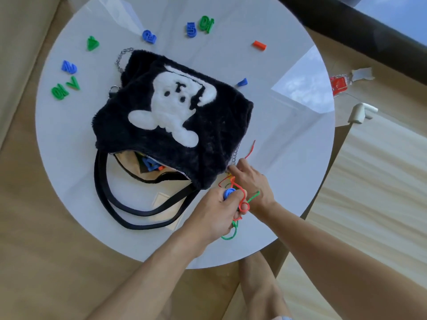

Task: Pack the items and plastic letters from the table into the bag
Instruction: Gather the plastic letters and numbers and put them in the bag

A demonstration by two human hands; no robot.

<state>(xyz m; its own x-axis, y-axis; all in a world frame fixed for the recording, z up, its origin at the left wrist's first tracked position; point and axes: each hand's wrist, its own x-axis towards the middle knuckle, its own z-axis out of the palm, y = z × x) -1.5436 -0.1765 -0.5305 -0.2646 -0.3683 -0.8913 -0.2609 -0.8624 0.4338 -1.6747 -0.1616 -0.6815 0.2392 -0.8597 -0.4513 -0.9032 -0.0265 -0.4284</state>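
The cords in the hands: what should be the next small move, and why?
Probably gather the trailing cords fully into the left hand, which already grips a blue piece. A red end lies on the table beyond the right hand, and the open mouth of the bag is just to the left.

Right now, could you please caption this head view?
Left hand and right hand handle tangled cords beside the open black bag; plastic letters lie around.

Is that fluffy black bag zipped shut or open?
Open: the bag has its zipper gaping, showing tan lining and a blue letter inside.
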